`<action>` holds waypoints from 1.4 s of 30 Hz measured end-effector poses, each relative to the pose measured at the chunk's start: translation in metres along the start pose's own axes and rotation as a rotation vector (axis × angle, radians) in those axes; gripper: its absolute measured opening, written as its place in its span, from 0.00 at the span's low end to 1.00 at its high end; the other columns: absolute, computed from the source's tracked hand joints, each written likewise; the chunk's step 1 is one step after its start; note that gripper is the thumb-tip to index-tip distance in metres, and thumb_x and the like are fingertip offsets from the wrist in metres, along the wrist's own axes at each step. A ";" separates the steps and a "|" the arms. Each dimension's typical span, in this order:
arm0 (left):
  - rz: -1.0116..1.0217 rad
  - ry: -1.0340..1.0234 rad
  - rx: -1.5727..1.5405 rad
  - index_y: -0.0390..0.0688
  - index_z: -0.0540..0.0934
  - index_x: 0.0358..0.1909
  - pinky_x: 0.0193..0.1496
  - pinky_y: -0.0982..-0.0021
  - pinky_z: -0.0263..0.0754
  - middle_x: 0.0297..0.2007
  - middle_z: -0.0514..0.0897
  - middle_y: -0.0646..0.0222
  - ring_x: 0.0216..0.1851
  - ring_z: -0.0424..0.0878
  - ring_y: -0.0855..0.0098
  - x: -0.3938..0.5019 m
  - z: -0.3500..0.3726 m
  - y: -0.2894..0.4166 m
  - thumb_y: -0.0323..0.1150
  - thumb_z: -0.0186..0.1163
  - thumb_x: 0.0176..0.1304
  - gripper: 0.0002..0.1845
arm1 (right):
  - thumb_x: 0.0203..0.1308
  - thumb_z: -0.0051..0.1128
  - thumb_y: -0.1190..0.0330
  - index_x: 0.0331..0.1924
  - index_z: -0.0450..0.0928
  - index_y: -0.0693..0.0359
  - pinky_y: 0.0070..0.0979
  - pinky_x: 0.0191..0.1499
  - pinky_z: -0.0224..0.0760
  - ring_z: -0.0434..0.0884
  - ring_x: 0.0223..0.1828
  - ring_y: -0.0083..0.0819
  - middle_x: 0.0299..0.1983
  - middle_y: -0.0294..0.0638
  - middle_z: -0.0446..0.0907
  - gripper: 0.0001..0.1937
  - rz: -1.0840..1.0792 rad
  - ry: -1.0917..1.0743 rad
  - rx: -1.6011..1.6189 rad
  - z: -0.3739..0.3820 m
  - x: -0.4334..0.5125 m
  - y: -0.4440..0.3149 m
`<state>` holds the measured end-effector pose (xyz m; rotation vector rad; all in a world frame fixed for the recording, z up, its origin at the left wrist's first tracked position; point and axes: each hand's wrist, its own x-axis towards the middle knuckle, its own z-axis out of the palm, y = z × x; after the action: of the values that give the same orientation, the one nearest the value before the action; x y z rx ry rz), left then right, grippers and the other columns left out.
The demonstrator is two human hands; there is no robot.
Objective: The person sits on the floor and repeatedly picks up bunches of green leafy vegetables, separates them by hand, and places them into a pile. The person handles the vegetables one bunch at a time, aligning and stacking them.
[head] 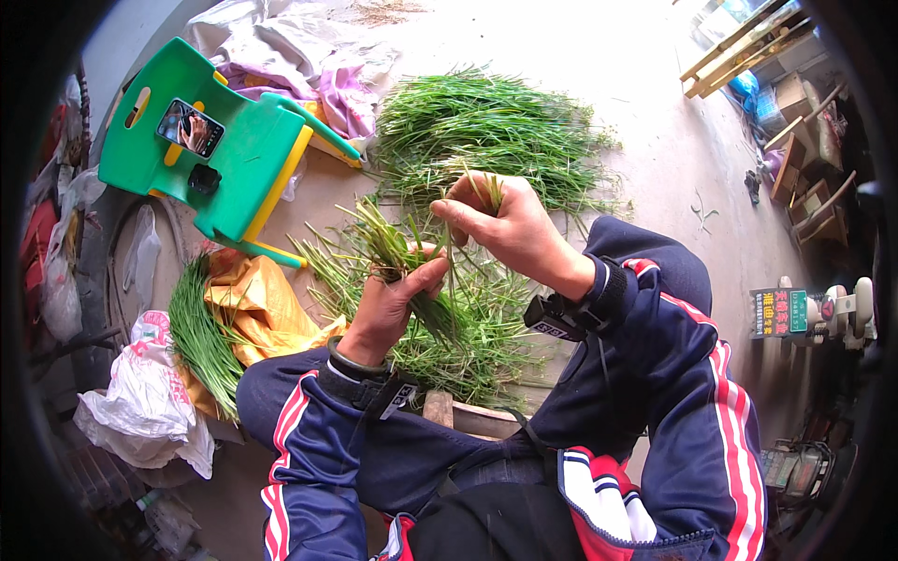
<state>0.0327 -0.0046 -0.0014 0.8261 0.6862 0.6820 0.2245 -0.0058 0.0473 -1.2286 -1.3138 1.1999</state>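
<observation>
My left hand (400,298) is closed around a bunch of green leafy stalks (382,238), their pale root ends pointing up. Just to its right and higher, my right hand (491,217) pinches a few stalks between thumb and fingers, with short ends sticking out above the fist. Beneath both hands lies a loose heap of stalks and trimmings (477,350) on the floor. Beyond them rests a large pile of long green stalks (491,133). A neat bundle of green stalks (200,336) lies on an orange woven sack (263,301) at the left.
A green and yellow plastic child's chair (252,165) stands at upper left, holding a phone (191,128) and a small black object (204,179). White sacks (151,393) lie at the left. Wooden boxes (789,168) and a parked scooter (835,308) are at the right. Wood (438,408) shows between my legs.
</observation>
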 end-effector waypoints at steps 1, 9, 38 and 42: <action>-0.004 0.003 -0.012 0.39 0.81 0.42 0.32 0.79 0.63 0.26 0.75 0.80 0.27 0.69 0.84 -0.001 0.000 0.000 0.32 0.65 0.65 0.09 | 0.67 0.60 0.68 0.34 0.79 0.66 0.14 0.26 0.65 0.74 0.25 0.13 0.23 0.30 0.78 0.09 0.025 -0.011 0.016 0.000 0.000 0.000; 0.017 0.043 0.017 0.40 0.80 0.42 0.33 0.79 0.65 0.28 0.77 0.78 0.29 0.72 0.83 -0.003 -0.002 0.000 0.31 0.65 0.64 0.08 | 0.64 0.64 0.68 0.35 0.81 0.65 0.14 0.26 0.61 0.70 0.25 0.09 0.23 0.26 0.76 0.08 0.070 -0.187 -0.051 -0.006 -0.001 -0.003; 0.070 0.463 0.108 0.46 0.80 0.36 0.33 0.81 0.64 0.30 0.78 0.83 0.28 0.71 0.86 -0.003 -0.020 -0.006 0.28 0.71 0.57 0.09 | 0.64 0.64 0.63 0.39 0.86 0.62 0.12 0.23 0.55 0.67 0.22 0.08 0.23 0.24 0.78 0.10 0.318 -0.252 0.032 -0.024 0.004 -0.012; 0.079 0.277 0.056 0.43 0.81 0.39 0.37 0.81 0.68 0.34 0.80 0.81 0.33 0.74 0.86 -0.008 -0.002 -0.002 0.28 0.68 0.62 0.07 | 0.63 0.64 0.67 0.36 0.84 0.69 0.18 0.27 0.67 0.75 0.26 0.13 0.25 0.31 0.82 0.10 0.208 -0.241 0.027 -0.013 0.003 -0.001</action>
<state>0.0268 -0.0107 -0.0023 0.8208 0.9298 0.8615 0.2376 -0.0019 0.0490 -1.2533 -1.3619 1.5491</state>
